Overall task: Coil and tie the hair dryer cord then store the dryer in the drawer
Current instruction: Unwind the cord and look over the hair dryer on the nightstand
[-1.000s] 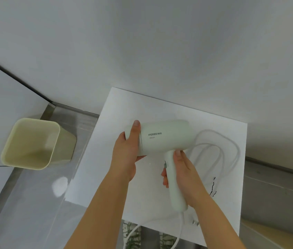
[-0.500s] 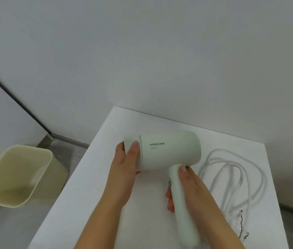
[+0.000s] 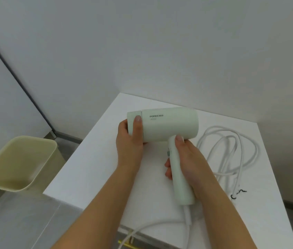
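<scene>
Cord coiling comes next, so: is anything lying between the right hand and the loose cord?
Nothing visible does. The cord lies on the table just beside the right hand, which grips the hair dryer handle.

The pale green dryer (image 3: pixel 169 126) is held over the bench (image 3: pixel 106 177), barrel level, nozzle to the left, handle slanting down toward the viewer. Its white cord (image 3: pixel 232 151) leaves the handle's end and lies in loose loops on the right, a black tie (image 3: pixel 238 193) just beside them.
</scene>
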